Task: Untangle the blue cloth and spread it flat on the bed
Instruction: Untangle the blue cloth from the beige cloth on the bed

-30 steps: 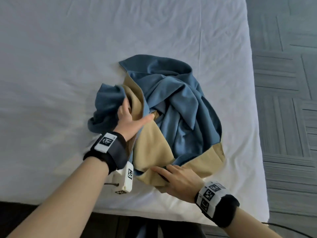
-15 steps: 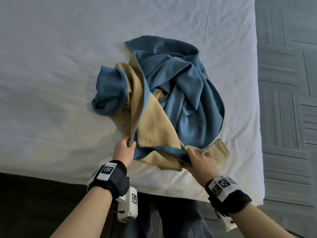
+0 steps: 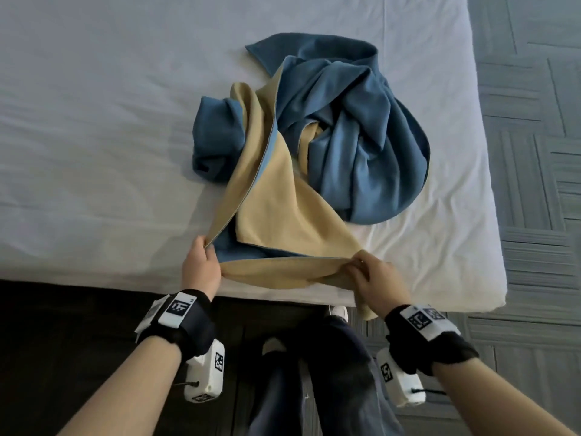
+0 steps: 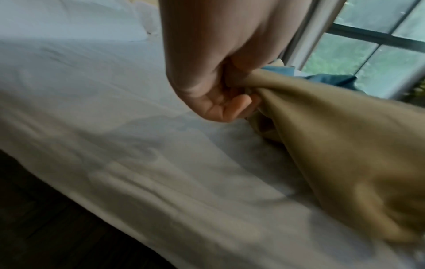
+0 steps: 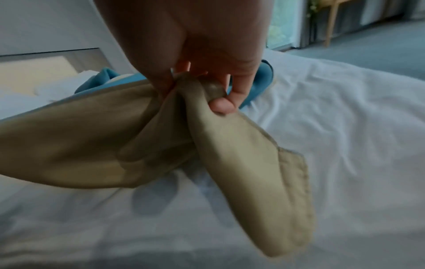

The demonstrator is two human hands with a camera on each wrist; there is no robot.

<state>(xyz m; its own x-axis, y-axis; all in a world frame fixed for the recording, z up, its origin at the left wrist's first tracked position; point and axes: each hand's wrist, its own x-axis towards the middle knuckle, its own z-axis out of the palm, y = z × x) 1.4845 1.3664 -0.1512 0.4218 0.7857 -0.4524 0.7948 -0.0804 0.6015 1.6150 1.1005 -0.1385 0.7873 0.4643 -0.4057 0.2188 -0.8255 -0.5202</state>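
Note:
The blue cloth (image 3: pixel 355 143), tan on its other side, lies bunched on the white bed (image 3: pixel 94 136) toward its right half. A twisted blue lump sits at the heap's left. My left hand (image 3: pixel 204 259) grips the tan near edge of the cloth (image 4: pixel 322 145) at the bed's front edge, fingers (image 4: pixel 232 107) curled round it. My right hand (image 3: pixel 367 272) grips the same edge further right; a tan corner of the cloth (image 5: pixel 253 172) hangs below its fingers (image 5: pixel 220 103). Between the hands the edge runs stretched and lifted.
The bed's front edge (image 3: pixel 283 294) runs just under my hands, its right edge beside grey patterned carpet (image 3: pixel 534 152). Dark floor (image 3: pixel 63 341) lies on the left below the bed. My legs stand against the bed. A window (image 4: pixel 368 45) and pillows (image 4: pixel 69 20) show in the left wrist view.
Both hands moved from the heap to the cloth's near edge, took hold of it, and pulled it toward the bed's front, drawing the tan side out. The hands now stand wider apart.

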